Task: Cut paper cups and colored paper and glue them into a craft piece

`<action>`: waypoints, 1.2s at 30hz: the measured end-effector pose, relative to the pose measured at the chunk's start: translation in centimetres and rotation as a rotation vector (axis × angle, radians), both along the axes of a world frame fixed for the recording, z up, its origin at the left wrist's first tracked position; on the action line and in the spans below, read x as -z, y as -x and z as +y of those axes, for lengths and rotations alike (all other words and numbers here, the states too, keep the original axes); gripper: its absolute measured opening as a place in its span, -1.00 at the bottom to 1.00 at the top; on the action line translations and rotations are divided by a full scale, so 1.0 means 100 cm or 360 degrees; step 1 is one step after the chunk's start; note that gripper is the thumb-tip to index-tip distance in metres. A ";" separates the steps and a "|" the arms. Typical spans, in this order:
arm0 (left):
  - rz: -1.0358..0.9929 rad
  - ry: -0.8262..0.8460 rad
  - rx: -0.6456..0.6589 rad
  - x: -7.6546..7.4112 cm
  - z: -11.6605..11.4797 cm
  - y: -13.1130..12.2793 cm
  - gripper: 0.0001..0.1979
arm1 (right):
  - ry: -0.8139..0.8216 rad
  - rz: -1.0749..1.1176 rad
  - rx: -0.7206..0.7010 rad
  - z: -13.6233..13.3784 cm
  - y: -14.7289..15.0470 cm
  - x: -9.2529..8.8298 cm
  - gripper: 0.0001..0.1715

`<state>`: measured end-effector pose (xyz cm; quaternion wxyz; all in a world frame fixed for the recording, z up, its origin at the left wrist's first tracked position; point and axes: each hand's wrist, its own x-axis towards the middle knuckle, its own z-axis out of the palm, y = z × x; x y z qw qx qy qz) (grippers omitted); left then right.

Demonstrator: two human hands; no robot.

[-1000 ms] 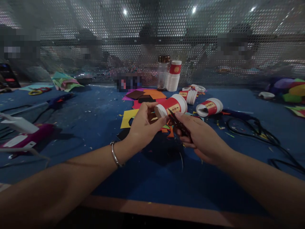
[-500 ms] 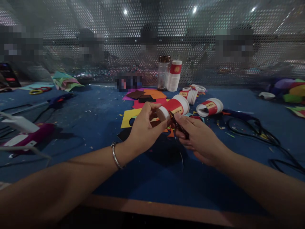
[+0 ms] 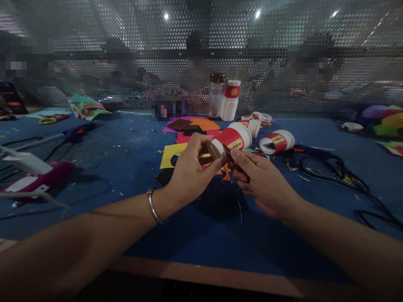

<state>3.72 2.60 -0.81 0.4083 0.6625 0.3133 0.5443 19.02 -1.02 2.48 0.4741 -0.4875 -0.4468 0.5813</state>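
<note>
A red and white paper cup (image 3: 231, 136) is tilted on its side above the table, its brownish round end facing left toward me. My left hand (image 3: 192, 167) grips that end between the thumb and fingers. In my right hand (image 3: 264, 180) is a dark, slim pointed tool (image 3: 227, 150), closed in the fingers. Its tip touches, or nearly touches, the cup's red wall. What kind of tool it is I cannot make out, as the fingers cover most of it. Beneath the hands lie sheets of coloured paper (image 3: 170, 156) and scraps.
Another paper cup (image 3: 280, 141) lies to the right, near a glue gun (image 3: 315, 152) with its black cable. A glass bottle (image 3: 216, 96) and stacked cups (image 3: 230, 102) stand behind. On the left are scissors (image 3: 52, 119), another glue gun (image 3: 78, 131) and a purple power strip (image 3: 59, 174).
The cup has tipped slightly, its far end shifting a little up and right. Both hands keep their grip, and the tool stays against or close to the cup's wall.
</note>
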 end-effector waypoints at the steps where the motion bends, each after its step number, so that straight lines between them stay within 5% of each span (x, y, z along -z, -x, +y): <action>1: -0.0012 0.0000 0.0002 0.000 0.000 0.000 -0.62 | -0.0004 0.0004 -0.0003 0.000 0.000 0.000 -0.61; 14: 0.0124 -0.0304 -0.0135 0.004 0.005 0.002 -0.58 | -0.0045 0.0023 0.0028 0.000 0.000 0.001 -0.56; 27: -0.0490 0.0404 0.0088 -0.005 0.005 -0.007 -0.63 | -0.0180 -0.0065 0.0006 0.003 0.000 0.001 -0.58; 36: -0.0187 0.0202 0.0025 -0.002 0.005 0.000 -0.53 | -0.0197 -0.0163 -0.0029 0.001 -0.003 0.008 -0.56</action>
